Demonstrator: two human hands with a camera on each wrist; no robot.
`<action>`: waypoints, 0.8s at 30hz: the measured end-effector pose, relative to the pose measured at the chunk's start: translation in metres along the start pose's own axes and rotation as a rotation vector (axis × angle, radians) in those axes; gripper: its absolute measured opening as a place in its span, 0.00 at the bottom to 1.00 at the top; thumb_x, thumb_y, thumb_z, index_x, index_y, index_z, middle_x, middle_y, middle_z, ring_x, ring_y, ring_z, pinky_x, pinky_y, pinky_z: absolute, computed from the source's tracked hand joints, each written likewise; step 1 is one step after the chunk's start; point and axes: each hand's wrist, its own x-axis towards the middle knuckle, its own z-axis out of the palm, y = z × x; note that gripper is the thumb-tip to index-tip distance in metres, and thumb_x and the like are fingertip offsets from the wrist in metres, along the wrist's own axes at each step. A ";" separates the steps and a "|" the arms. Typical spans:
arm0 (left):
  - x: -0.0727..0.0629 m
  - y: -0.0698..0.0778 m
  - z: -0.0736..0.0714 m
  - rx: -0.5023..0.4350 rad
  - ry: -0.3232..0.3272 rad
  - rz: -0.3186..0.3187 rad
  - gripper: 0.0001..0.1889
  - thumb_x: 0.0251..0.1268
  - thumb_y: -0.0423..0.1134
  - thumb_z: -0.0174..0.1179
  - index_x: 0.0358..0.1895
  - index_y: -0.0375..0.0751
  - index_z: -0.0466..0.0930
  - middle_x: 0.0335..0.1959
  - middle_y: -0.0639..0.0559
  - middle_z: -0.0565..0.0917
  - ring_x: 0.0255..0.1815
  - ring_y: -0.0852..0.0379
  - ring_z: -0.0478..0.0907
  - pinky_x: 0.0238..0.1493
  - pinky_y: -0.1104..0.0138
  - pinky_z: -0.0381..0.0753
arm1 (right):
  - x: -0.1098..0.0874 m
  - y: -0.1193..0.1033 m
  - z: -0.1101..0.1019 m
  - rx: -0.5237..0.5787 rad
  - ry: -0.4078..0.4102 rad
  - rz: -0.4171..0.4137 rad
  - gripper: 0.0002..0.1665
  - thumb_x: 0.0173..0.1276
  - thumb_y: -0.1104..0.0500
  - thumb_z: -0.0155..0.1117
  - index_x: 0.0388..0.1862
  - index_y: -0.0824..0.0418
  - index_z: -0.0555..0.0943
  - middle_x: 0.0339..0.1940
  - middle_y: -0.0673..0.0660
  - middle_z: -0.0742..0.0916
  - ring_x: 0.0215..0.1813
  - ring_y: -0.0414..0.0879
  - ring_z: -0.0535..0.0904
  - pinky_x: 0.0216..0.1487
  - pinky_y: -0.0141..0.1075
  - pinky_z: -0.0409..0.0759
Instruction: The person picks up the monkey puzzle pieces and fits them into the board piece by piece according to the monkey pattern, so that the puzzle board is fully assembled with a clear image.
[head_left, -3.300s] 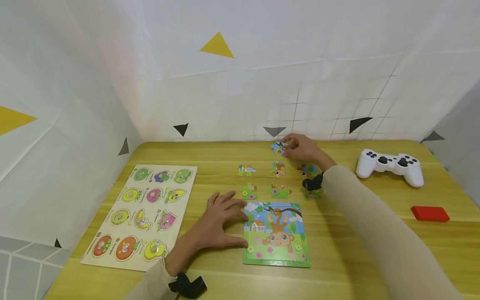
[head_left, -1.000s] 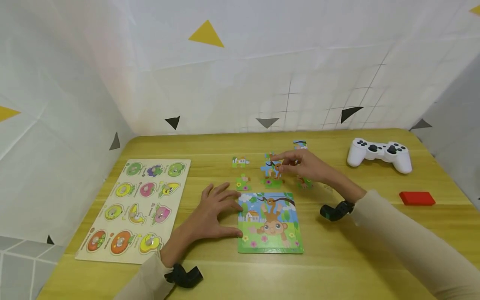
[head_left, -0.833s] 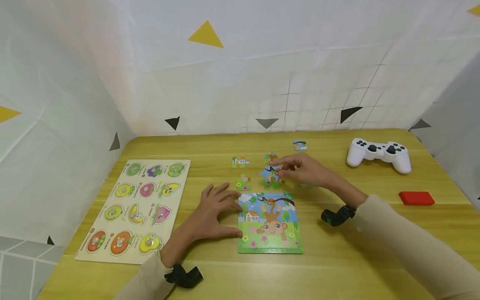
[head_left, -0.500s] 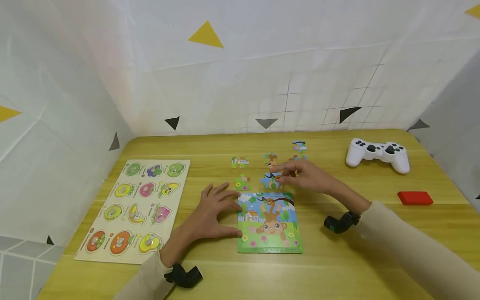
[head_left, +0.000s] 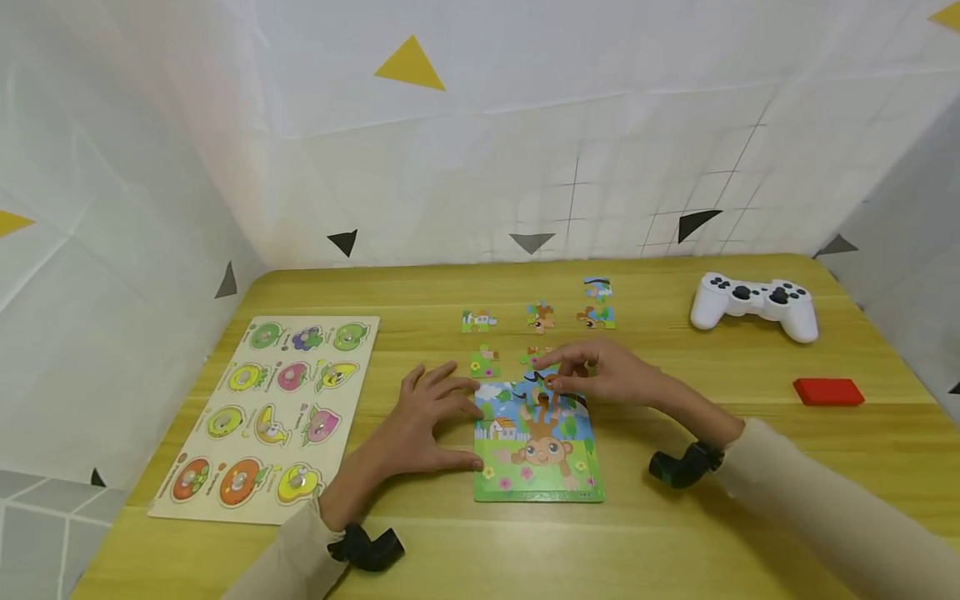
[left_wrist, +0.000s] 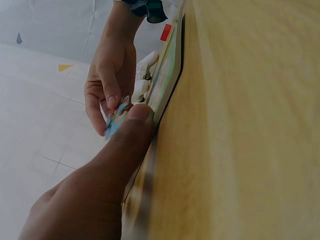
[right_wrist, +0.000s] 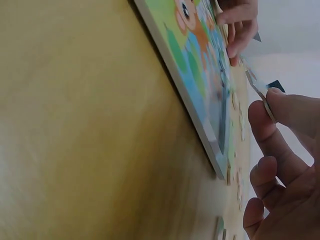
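Observation:
My right hand (head_left: 611, 375) pinches a blue puzzle piece (head_left: 537, 382) with a brown curl on it between thumb and fingers. The piece is raised over the back edge of the square monkey puzzle board (head_left: 538, 497); the right wrist view shows the thin puzzle piece (right_wrist: 260, 95) nearly edge-on, apart from the board. My left hand (head_left: 427, 425) lies at the board's left side, its fingers spread and touching that edge. Behind the board lie several loose puzzle pieces (head_left: 540, 317); one piece is partly covered by the right hand.
On the left lies a wooden fruit peg board (head_left: 300, 404). A white game controller (head_left: 757, 304) sits at the back right, with a red block (head_left: 828, 392) nearer on that side. A white sheet wall (head_left: 487, 167) stands behind the table.
My right hand has carried the pinched puzzle piece from the back of the table, over the loose pieces, to the board's back edge. My left hand has stayed beside the board.

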 end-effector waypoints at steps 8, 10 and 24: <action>0.000 0.000 0.000 -0.003 -0.006 -0.006 0.28 0.46 0.68 0.75 0.51 0.62 0.84 0.70 0.56 0.76 0.81 0.38 0.58 0.74 0.30 0.45 | -0.002 0.000 0.008 0.049 -0.032 0.011 0.18 0.72 0.63 0.67 0.60 0.60 0.84 0.21 0.52 0.82 0.21 0.33 0.64 0.23 0.29 0.66; 0.000 0.000 0.000 -0.003 -0.007 -0.007 0.28 0.46 0.68 0.75 0.51 0.63 0.84 0.70 0.56 0.76 0.81 0.38 0.58 0.74 0.30 0.45 | -0.002 0.000 0.010 0.061 -0.046 0.025 0.18 0.73 0.62 0.66 0.61 0.60 0.84 0.23 0.52 0.85 0.22 0.35 0.70 0.25 0.29 0.70; 0.000 0.000 0.000 -0.001 -0.016 -0.016 0.28 0.47 0.68 0.74 0.51 0.63 0.83 0.70 0.56 0.76 0.82 0.39 0.57 0.74 0.31 0.45 | -0.001 0.002 0.022 0.096 -0.085 0.055 0.20 0.75 0.60 0.64 0.63 0.65 0.81 0.35 0.56 0.91 0.35 0.45 0.89 0.40 0.36 0.86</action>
